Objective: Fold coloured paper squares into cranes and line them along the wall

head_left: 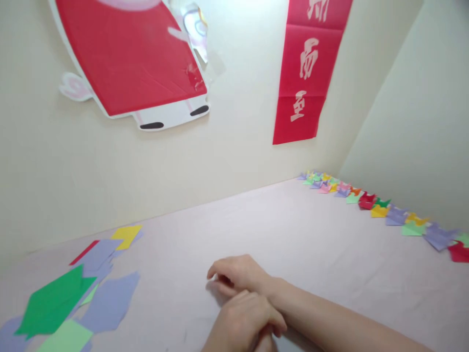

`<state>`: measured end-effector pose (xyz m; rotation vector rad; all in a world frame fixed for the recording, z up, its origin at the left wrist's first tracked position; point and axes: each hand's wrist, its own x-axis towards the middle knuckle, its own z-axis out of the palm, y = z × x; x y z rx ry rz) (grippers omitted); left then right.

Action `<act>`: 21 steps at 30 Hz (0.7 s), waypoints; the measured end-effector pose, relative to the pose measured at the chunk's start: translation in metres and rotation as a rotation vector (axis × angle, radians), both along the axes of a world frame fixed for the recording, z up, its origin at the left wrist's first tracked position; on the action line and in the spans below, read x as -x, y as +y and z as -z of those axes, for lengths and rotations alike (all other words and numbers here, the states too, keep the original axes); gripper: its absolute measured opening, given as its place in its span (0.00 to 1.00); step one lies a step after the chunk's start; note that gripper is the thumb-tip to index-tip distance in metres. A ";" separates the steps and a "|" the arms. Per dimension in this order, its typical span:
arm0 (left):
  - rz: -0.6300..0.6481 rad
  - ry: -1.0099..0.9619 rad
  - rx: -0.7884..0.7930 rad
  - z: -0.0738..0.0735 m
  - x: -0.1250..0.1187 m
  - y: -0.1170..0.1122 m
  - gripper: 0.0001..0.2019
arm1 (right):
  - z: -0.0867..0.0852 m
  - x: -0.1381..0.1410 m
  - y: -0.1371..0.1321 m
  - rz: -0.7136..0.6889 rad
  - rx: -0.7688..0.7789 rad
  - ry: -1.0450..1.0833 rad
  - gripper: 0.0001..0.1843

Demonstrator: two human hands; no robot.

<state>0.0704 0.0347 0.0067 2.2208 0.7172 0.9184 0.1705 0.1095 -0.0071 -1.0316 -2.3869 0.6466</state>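
My right hand [237, 275] rests on the pale pink table [293, 234] at the bottom centre, its forearm coming in from the lower right. Its fingers are curled and point left; whatever lies under them is hidden. My left hand [242, 322] lies just in front of it, over the right wrist, with its fingers bent and pressed together. I cannot see anything between them. Nearest to the hands is a pile of flat coloured paper sheets [106, 300] to the left, green, lilac and yellow.
A row of several small folded paper figures [381, 208] in many colours runs along the right wall. A yellow sheet [126, 235] lies near the back wall. A red banner [308, 73] and a red cartoon cut-out [135, 58] hang on the wall.
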 end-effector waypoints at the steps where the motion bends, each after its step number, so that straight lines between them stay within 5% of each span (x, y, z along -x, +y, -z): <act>1: 0.047 0.011 -0.079 0.005 0.002 0.006 0.14 | -0.002 -0.017 0.009 0.145 -0.089 0.039 0.08; 7: -0.040 0.088 0.037 0.019 0.019 0.021 0.15 | -0.014 -0.196 0.073 0.935 -0.278 0.068 0.18; 10: -0.023 0.103 0.044 0.021 0.017 0.022 0.15 | -0.010 -0.270 0.090 1.182 -0.329 0.023 0.20; 14: -0.017 0.137 0.025 0.023 0.015 0.024 0.16 | 0.007 -0.311 0.105 1.206 -0.332 -0.085 0.12; 21: -0.001 0.155 0.026 0.028 0.018 0.027 0.16 | 0.025 -0.324 0.123 1.161 -0.351 -0.240 0.14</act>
